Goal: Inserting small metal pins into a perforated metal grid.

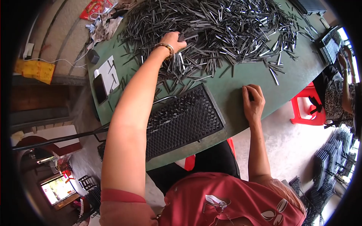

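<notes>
My left hand [174, 41] reaches far over the table, its fingers closed around a small bunch of thin dark strips [189, 34] at the near left side of a wide loose pile [226, 22]. A bangle circles that wrist. Below the arm lies a black rectangular tray [181, 137] covered in rows of small holes. Short dark pieces stand up in its far rows; my left forearm hides part of it. To the tray's right, my right hand [253, 100] rests near the table's edge, fingers loosely curled, with nothing visible in it.
The green table [241, 77] holds a phone [100, 88], white paper [112, 71] and a small dark block [92, 56] at left. A dark bar [60, 139] crosses the left side. At right are a red stool [309, 107], another person [339, 90] and stacked dark racks [326, 165].
</notes>
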Tool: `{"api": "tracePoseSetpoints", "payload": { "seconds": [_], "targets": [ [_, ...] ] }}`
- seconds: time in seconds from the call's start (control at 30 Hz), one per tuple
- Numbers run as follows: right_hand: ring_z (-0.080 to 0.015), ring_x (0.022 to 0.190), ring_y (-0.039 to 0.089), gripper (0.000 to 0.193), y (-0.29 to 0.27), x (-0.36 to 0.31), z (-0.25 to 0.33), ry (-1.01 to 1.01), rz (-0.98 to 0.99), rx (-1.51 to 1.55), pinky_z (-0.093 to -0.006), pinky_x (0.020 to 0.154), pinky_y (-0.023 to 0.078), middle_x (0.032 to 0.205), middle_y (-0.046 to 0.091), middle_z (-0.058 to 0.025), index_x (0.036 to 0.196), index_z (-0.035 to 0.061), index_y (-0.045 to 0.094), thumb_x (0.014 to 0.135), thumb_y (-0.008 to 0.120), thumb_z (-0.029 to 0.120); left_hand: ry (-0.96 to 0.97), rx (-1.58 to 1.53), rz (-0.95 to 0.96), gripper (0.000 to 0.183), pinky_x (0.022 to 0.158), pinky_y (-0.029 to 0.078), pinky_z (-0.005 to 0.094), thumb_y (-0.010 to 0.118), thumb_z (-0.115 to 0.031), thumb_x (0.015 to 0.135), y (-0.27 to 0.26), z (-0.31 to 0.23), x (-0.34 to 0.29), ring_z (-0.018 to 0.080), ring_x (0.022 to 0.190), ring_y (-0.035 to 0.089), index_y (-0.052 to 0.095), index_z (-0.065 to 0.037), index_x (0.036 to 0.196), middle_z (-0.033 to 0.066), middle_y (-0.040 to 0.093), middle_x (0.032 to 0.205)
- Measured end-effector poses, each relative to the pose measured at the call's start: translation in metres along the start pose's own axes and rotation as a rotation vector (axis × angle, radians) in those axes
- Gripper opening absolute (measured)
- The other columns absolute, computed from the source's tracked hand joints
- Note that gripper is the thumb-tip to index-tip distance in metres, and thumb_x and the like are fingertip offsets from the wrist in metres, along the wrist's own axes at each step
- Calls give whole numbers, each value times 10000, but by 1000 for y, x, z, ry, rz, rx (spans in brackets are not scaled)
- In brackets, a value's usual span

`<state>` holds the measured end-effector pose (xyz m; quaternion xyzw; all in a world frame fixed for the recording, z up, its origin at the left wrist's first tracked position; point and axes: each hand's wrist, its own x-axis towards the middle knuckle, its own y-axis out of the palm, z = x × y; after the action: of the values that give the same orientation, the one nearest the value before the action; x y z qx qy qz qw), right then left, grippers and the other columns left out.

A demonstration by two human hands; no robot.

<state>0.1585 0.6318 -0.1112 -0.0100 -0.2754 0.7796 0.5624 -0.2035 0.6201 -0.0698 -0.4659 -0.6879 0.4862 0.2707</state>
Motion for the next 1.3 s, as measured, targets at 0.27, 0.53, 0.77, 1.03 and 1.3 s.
{"api": "tracePoseSetpoints", "payload": {
  "seconds": [0.27,0.53,0.77,1.03,1.3],
  "targets": [
    [-186,734,591,114,0,0,1,-16,-3,17,-267,676,473,894,600,-87,877,-30,634,839,646,77,-278,-1430,-277,153,640,538,372,654,-173,824,-52,22,19,201,704,623,600,-32,853,71,628,766],
    [-188,711,588,99,2,1,1,-25,-1,7,-270,654,475,890,599,-86,873,-26,632,835,649,64,-632,-1930,-347,228,628,518,380,747,-224,773,-14,50,20,187,662,588,562,-103,713,32,598,707],
    [-181,715,586,98,2,2,6,-18,13,6,-265,650,472,889,599,-84,876,-29,632,837,647,61,-235,-1032,-589,178,609,456,267,680,-199,806,16,39,11,127,617,601,624,-29,798,54,658,705],
    [-165,764,585,123,-2,2,6,20,26,10,-255,697,464,901,605,-73,883,-33,634,850,638,86,-327,-1446,-652,226,609,537,396,640,-196,840,12,15,30,218,598,597,557,-16,732,107,604,658],
    [-163,799,590,145,-6,-2,-3,-16,1,69,-260,718,472,947,617,-81,937,-34,644,875,620,95,-157,-1828,41,209,638,539,365,629,-225,873,-59,-10,-18,212,686,612,534,-59,786,62,594,742]
  ]
}}
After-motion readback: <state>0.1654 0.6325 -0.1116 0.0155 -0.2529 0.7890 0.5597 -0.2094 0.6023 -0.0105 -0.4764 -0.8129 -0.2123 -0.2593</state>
